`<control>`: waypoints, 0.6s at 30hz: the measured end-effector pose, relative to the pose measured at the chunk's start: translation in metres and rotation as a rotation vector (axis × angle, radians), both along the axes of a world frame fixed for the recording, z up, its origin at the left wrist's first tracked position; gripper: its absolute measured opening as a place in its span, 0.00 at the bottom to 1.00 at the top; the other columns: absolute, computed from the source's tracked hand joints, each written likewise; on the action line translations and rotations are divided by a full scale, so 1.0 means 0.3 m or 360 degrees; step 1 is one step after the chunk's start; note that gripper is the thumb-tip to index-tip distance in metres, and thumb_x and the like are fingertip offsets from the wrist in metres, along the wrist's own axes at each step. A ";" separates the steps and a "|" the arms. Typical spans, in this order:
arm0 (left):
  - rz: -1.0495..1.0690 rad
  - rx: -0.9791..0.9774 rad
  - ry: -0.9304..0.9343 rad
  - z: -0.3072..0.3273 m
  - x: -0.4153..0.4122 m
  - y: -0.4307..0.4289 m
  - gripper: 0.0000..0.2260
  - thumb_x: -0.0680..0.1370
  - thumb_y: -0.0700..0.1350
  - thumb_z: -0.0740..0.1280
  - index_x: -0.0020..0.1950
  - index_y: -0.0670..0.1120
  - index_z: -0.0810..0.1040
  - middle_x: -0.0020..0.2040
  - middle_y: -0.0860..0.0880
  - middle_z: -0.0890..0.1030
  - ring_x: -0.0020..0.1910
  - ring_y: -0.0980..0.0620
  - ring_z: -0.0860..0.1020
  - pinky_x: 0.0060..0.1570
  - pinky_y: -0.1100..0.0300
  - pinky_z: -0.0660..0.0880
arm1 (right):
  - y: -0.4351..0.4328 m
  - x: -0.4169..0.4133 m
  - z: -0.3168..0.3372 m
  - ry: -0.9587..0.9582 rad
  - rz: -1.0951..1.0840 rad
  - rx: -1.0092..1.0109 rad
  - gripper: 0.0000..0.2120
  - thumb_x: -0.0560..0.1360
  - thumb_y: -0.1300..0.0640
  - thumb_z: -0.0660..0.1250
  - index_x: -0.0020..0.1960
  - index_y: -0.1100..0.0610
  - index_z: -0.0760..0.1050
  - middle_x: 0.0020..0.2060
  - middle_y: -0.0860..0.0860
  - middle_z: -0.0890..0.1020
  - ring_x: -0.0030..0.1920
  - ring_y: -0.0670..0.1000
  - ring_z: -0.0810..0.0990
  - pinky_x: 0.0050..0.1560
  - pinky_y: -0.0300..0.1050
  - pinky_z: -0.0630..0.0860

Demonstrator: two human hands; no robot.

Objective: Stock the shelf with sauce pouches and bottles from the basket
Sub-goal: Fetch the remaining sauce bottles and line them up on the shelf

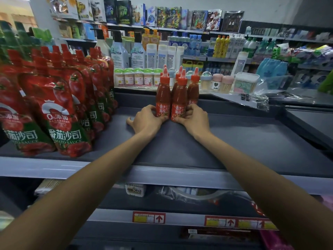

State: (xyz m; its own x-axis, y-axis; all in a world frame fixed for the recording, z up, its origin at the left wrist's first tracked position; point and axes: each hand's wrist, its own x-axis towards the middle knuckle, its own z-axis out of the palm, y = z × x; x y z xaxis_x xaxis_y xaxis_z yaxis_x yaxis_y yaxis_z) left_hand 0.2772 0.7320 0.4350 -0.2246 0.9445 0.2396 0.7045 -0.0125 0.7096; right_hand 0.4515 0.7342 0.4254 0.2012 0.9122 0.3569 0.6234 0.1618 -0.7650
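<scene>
Your left hand (146,119) curls round the base of the front-left tomato sauce bottle (163,100). Your right hand (193,117) grips the front-right bottle (179,103), squaring the cluster between them on the shelf (234,141). It looks like the tidying step, so next comes letting go for more stock, though the basket's out of view. Left of your left hand stand tomato sauce pouches (59,109), with green-lidded jars (137,77) beyond your fingertips. Rightward the deck seems unobstructed.

pouches (54,105) left on shelf (234,141), bottles (177,98) right
</scene>
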 end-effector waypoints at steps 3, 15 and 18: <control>-0.0004 0.0003 0.0010 0.002 0.002 -0.002 0.21 0.73 0.64 0.74 0.62 0.56 0.80 0.57 0.55 0.86 0.64 0.48 0.79 0.71 0.38 0.60 | 0.009 0.000 -0.003 0.0013 0.0004 0.0006 0.22 0.64 0.50 0.85 0.52 0.52 0.77 0.43 0.45 0.86 0.43 0.46 0.86 0.53 0.52 0.83; -0.0020 -0.0021 0.0045 -0.011 0.005 0.002 0.20 0.74 0.62 0.73 0.61 0.54 0.76 0.57 0.54 0.85 0.64 0.47 0.79 0.72 0.37 0.59 | 0.020 0.008 -0.023 -0.0041 0.0023 0.0034 0.22 0.66 0.48 0.83 0.54 0.51 0.77 0.45 0.46 0.86 0.45 0.47 0.85 0.53 0.53 0.83; -0.0027 0.0006 0.0037 -0.012 0.003 0.004 0.18 0.74 0.62 0.73 0.59 0.56 0.76 0.56 0.55 0.85 0.63 0.48 0.79 0.71 0.37 0.60 | 0.023 0.006 -0.023 -0.0062 0.0026 0.0028 0.22 0.67 0.49 0.83 0.55 0.51 0.78 0.47 0.46 0.86 0.46 0.47 0.85 0.54 0.53 0.83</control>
State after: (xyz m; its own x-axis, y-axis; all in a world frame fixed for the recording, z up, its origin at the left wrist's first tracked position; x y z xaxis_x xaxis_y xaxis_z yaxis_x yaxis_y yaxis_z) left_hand 0.2781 0.7333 0.4313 -0.2028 0.9472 0.2485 0.7206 -0.0275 0.6928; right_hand 0.4533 0.7410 0.4183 0.1722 0.9088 0.3801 0.6497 0.1852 -0.7373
